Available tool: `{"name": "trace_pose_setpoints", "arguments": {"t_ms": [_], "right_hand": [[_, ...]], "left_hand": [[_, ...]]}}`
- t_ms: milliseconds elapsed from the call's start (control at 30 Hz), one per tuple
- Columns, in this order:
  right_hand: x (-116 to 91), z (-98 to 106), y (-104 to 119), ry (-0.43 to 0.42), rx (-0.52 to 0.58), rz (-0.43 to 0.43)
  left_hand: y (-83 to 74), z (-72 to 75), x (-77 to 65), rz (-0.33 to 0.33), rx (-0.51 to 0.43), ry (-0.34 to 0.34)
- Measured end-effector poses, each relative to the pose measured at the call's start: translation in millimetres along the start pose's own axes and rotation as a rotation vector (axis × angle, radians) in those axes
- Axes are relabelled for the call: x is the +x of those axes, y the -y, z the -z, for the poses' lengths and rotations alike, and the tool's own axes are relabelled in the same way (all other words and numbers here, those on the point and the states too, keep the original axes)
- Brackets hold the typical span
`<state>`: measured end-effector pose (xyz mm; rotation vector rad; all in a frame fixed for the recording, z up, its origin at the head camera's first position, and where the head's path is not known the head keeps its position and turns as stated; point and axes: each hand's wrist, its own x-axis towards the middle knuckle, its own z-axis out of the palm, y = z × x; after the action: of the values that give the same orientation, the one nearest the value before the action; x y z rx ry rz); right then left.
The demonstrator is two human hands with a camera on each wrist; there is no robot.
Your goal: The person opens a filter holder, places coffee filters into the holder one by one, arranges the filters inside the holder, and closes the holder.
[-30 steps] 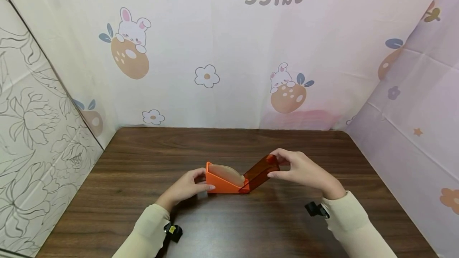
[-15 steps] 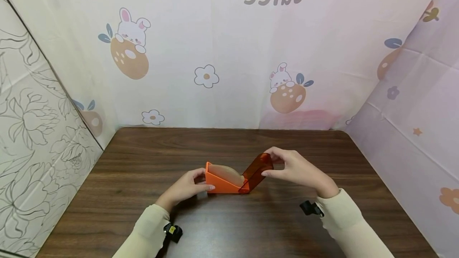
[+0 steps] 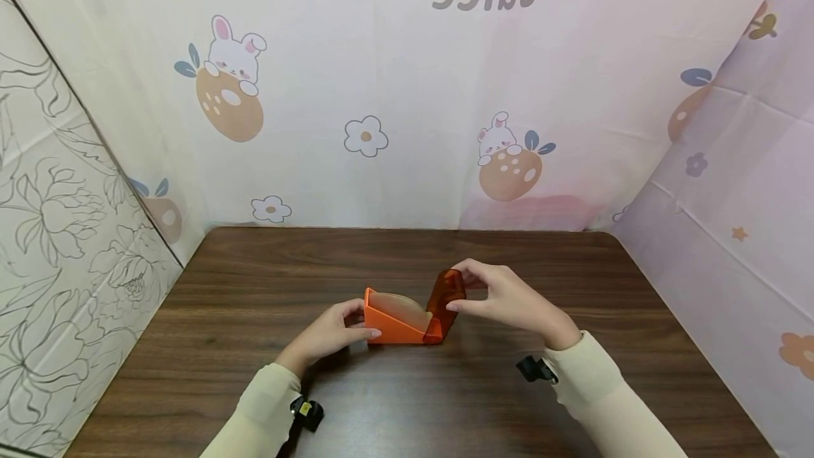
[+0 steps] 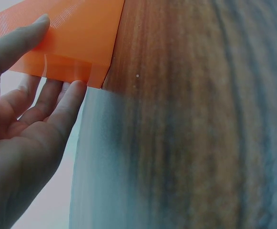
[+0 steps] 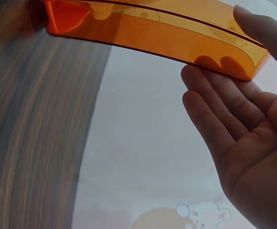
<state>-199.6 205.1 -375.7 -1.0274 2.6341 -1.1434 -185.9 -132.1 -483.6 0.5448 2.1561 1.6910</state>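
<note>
An orange wedge-shaped box point(image 3: 396, 327) stands on the table, with a tan, curved-edged stack point(image 3: 402, 308), like paper coffee filters, inside. Its see-through orange-brown lid point(image 3: 447, 297) hinges at the right end and is raised nearly upright. My left hand point(image 3: 331, 331) grips the box's tall left end; in the left wrist view the thumb lies on the orange side wall point(image 4: 81, 40) and the fingertips touch the end. My right hand point(image 3: 511, 300) pinches the lid's free end. In the right wrist view, thumb and fingers hold opposite sides of the lid point(image 5: 148, 36).
The dark wood table point(image 3: 286, 260) has a patterned cloth point(image 3: 420, 90) hanging behind it, with more cloth on both sides. A small black camera sits on each wrist, near the cream sleeves point(image 3: 270, 391).
My right hand has moved left, swinging the lid from leaning right to nearly upright, closer to the box. The left hand and the box have stayed in place.
</note>
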Motion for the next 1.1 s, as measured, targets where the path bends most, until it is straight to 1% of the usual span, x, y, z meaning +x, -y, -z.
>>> {"name": "trace_pose_setpoints", "arguments": {"t_ms": [167,333,467,733,933,1100], "right_hand": [[7.5,-7.8,3.9,0.0,0.014,0.005],[14.5,-16.3,9.9,0.008,0.045,-0.009],[20.5,-24.6,12.5,-0.004,0.043,-0.012],[31.7,-42.3,14.4,-0.016,0.03,0.057],[38.1,-49.2,14.5,-0.017,0.009,0.095],[42.6,-55.0,16.2,-0.008,0.024,0.122]], "left_hand": [[-0.4,-0.3,0.0,0.003,0.005,-0.001],[-1.4,-0.8,0.1,0.01,0.015,-0.005],[-1.6,-0.8,0.4,0.018,0.024,-0.009],[-0.8,-0.2,0.2,0.018,0.021,-0.002],[-0.9,-0.5,0.0,0.011,0.023,-0.003],[-0.7,-0.4,0.1,0.013,0.014,-0.003]]}}
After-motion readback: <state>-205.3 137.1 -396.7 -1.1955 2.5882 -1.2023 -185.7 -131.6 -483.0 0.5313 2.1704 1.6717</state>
